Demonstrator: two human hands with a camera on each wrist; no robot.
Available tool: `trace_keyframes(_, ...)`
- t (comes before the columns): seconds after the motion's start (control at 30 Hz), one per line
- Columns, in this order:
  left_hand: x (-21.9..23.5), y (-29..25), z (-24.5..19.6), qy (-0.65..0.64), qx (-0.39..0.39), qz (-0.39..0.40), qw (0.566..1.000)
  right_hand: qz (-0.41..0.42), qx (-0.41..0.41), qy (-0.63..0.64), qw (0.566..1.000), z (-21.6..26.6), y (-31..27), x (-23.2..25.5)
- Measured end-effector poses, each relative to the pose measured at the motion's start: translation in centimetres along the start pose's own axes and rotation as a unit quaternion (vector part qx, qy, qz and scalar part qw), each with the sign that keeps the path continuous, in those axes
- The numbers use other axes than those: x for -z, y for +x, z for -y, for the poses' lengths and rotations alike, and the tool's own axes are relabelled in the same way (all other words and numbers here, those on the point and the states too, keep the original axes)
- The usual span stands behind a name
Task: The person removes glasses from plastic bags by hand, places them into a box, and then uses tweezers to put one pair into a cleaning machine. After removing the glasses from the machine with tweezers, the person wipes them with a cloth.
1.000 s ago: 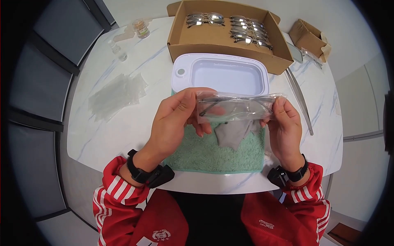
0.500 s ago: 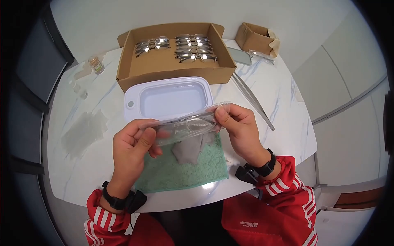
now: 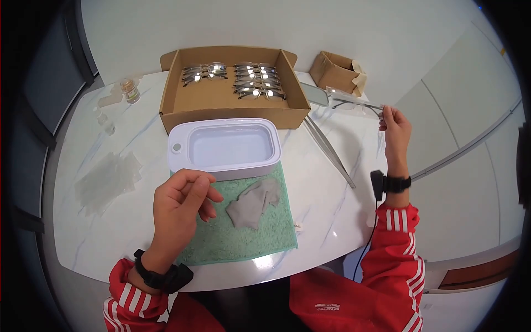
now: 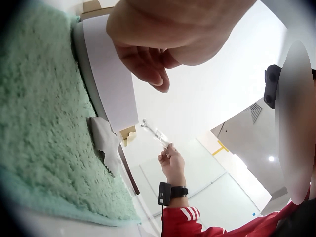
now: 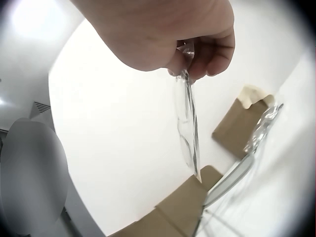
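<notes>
My right hand [image 3: 396, 133] is stretched out to the back right of the table. Between thumb and fingers it pinches one end of a clear plastic bag with a pair of eyeglasses [image 3: 354, 105] inside. In the right wrist view the bagged eyeglasses [image 5: 188, 128] hang from the fingertips, above another clear bag [image 5: 261, 128] lying on the table. My left hand [image 3: 182, 202] hovers over the green towel [image 3: 221, 243], fingers loosely bent and nothing in them. Beside it a crumpled grey cloth [image 3: 254, 205] lies on the towel.
A white basin-like cleaner [image 3: 224, 169] stands behind the towel. Behind it, a cardboard box [image 3: 238, 118] contains rows of eyeglasses. Long tweezers [image 3: 329, 149], a grey-rimmed tray [image 3: 315, 95] and a small carton [image 3: 334, 72] are at right; clear bags [image 3: 108, 180] and bottles [image 3: 105, 120] at left.
The left hand has let go of the bagged eyeglasses and stays near the towel. My right hand has carried them from over the towel to the back right.
</notes>
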State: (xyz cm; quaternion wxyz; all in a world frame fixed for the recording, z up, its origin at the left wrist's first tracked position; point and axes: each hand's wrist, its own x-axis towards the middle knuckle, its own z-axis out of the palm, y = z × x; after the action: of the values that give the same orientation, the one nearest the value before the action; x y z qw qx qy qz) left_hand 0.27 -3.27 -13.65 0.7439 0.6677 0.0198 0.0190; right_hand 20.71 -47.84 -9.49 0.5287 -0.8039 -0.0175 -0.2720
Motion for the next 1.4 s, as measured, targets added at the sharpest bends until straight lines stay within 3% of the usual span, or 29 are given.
trace_keyframes(0.03, 0.0, 0.0, 0.1, 0.001, -0.004, 0.001, 1.000, -0.002, 0.003, 0.002, 1.000, -1.7, 1.5, 0.6)
trace_keyframes(0.2, -0.1, 0.4, 0.0, -0.005, 0.004, -0.033, 0.999, -0.008, -0.184, -0.071, 0.980, -8.8, 6.6, 0.7)
trace_keyframes(0.43, 0.6, 0.5, 0.1, -0.026, -0.021, -0.053, 0.998, -0.009, -0.221, -0.082, 0.972, -14.8, 9.5, -1.1)
trace_keyframes(0.5, 0.7, 0.5, 0.2, -0.029, -0.031, -0.067, 0.997, -0.021, -0.142, -0.274, 0.951, -15.8, 10.0, -1.2)
trace_keyframes(0.53, 0.6, 0.5, 0.1, -0.028, -0.029, -0.067, 0.997, -0.021, -0.143, -0.273, 0.951, -16.4, 10.1, -1.2)
trace_keyframes(0.6, 0.3, 0.6, 0.0, -0.005, -0.023, -0.084, 0.996, -0.029, 0.089, -0.422, 0.902, -15.5, 9.5, -1.4)
trace_keyframes(0.63, 0.4, 0.6, 0.1, -0.005, -0.022, -0.082, 0.996, -0.029, 0.088, -0.423, 0.901, -14.6, 9.5, -1.5)
trace_keyframes(0.7, 0.7, 0.7, 0.2, -0.018, -0.022, -0.075, 0.997, 0.150, 0.025, -0.372, 0.916, -12.0, 8.9, -2.5)
trace_keyframes(0.8, 0.7, 0.7, 0.0, -0.020, -0.016, -0.073, 0.997, 0.180, 0.052, -0.429, 0.883, -11.1, 7.4, -4.6)
trace_keyframes(1.23, 0.8, 0.8, -0.2, 0.003, -0.016, -0.074, 0.997, 0.165, 0.044, -0.440, 0.882, -12.6, 8.8, -6.8)
trace_keyframes(1.4, 0.6, 0.7, -0.1, 0.000, -0.024, -0.073, 0.997, 0.170, 0.046, -0.435, 0.883, -10.8, 7.9, -6.4)
